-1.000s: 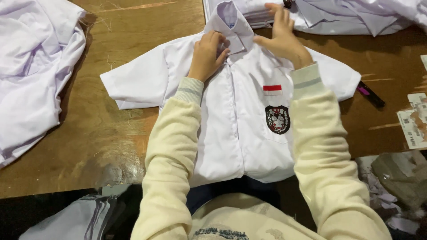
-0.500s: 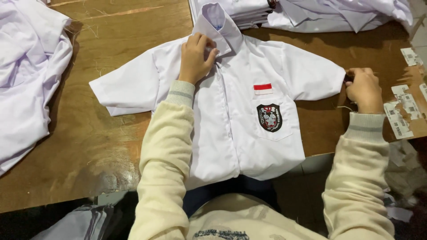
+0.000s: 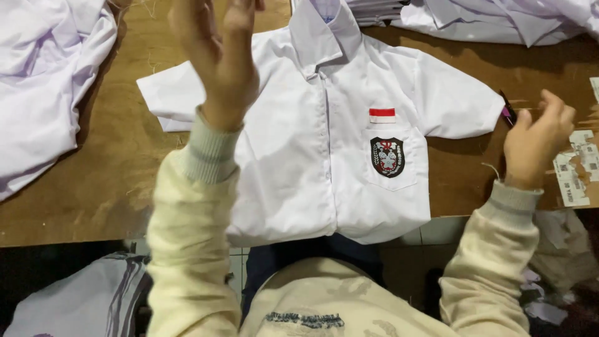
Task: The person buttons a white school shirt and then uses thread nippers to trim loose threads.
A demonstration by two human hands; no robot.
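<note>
The small white shirt (image 3: 324, 156) lies flat and buttoned on the wooden table (image 3: 106, 187), not yet folded, while the left hand (image 3: 218, 56) hovers above it with open fingers, empty, and the right hand (image 3: 536, 143), loosely curled, reaches a dark pen (image 3: 508, 110) beside the sleeve

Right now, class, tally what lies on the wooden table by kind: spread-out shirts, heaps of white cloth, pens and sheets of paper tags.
Spread-out white shirt: 1
Heaps of white cloth: 2
Dark pen: 1
Sheet of paper tags: 1
Total: 5
</note>
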